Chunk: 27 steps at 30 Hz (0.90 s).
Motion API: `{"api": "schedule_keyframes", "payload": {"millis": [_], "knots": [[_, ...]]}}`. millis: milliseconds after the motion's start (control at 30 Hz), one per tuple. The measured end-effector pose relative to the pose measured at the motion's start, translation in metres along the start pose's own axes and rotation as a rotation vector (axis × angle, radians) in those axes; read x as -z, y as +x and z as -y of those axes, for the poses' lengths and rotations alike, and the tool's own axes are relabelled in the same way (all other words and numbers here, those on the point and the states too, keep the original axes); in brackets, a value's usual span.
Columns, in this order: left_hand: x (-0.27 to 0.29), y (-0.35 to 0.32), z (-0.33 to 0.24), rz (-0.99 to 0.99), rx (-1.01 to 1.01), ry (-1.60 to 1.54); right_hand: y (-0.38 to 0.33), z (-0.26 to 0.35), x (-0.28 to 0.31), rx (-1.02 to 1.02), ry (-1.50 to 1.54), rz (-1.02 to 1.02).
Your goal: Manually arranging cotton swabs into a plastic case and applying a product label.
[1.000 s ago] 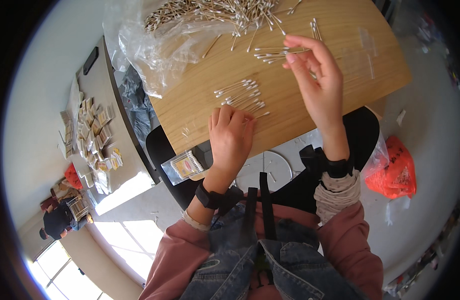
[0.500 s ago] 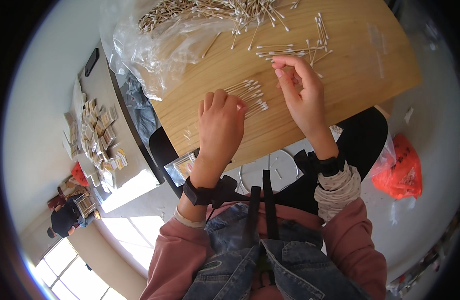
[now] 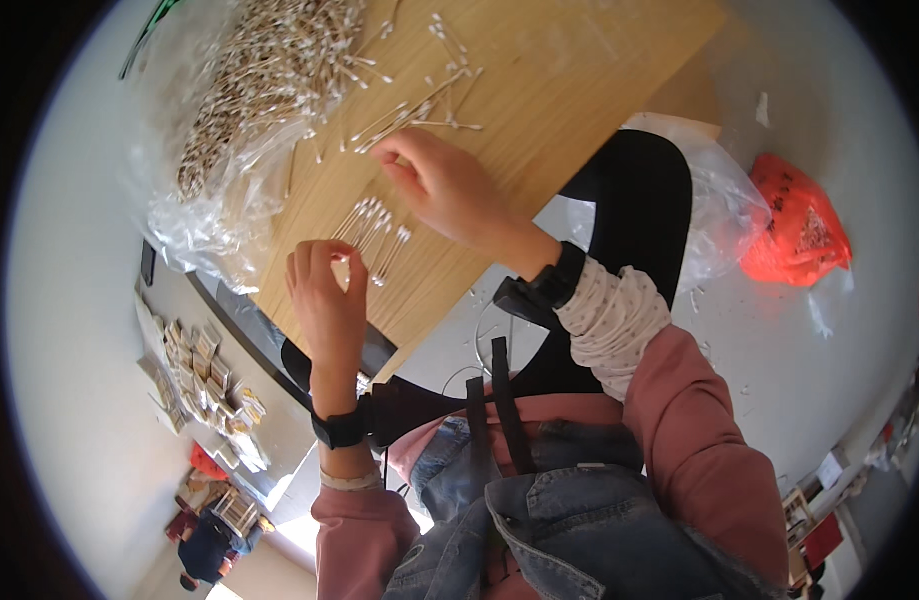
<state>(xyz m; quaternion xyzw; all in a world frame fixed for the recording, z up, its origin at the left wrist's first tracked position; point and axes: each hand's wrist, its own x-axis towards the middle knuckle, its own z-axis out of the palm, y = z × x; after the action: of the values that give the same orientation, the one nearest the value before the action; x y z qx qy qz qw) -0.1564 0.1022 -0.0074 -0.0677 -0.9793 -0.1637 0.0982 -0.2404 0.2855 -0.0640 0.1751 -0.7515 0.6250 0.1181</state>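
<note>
My left hand [image 3: 324, 300] is at the near left part of the wooden table, thumb and forefinger curled toward each other in a ring. Just beyond its fingertips lies a small row of cotton swabs [image 3: 372, 228], white tips pointing away from me. Whether the fingers hold a stick is hidden. My right hand [image 3: 444, 190] reaches across the table with thumb and forefinger apart. Its fingertips are at the end of some loose cotton swabs [image 3: 404, 117] lying crosswise; nothing shows between them. A large heap of cotton swabs [image 3: 269, 80] sits in a clear plastic bag [image 3: 219, 225] at the far left.
The wooden table [image 3: 539, 90] ends in an edge close to my body. A side table at left bears many small packs [image 3: 204, 370]. A red plastic bag [image 3: 794, 225] lies on the floor at right, beside a black chair [image 3: 649, 190]. Another person [image 3: 207, 545] sits at lower left.
The view has turned, so the table now appears tilted and further left. My left hand has drawn back from over the swab row; my right fingers have come up against the loose swabs.
</note>
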Motion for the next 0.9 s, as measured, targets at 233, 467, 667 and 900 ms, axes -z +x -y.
{"api": "schedule_keyframes", "payload": {"millis": [233,467,667,900], "knots": [[0.022,0.024,-0.072,0.060,0.202,-0.351,-0.004,-0.003,-0.004,-0.144,0.037,-0.010],[0.026,0.060,-0.220,0.387,-0.170,-0.673,-0.005,-0.013,-0.026,-0.083,0.091,-0.051],[0.024,0.063,-0.125,-0.112,0.148,-0.841,-0.005,-0.011,0.019,-0.095,0.033,-0.059],[0.003,0.001,0.005,0.101,0.149,-0.303,0.001,0.002,-0.001,-0.289,0.516,0.089]]}}
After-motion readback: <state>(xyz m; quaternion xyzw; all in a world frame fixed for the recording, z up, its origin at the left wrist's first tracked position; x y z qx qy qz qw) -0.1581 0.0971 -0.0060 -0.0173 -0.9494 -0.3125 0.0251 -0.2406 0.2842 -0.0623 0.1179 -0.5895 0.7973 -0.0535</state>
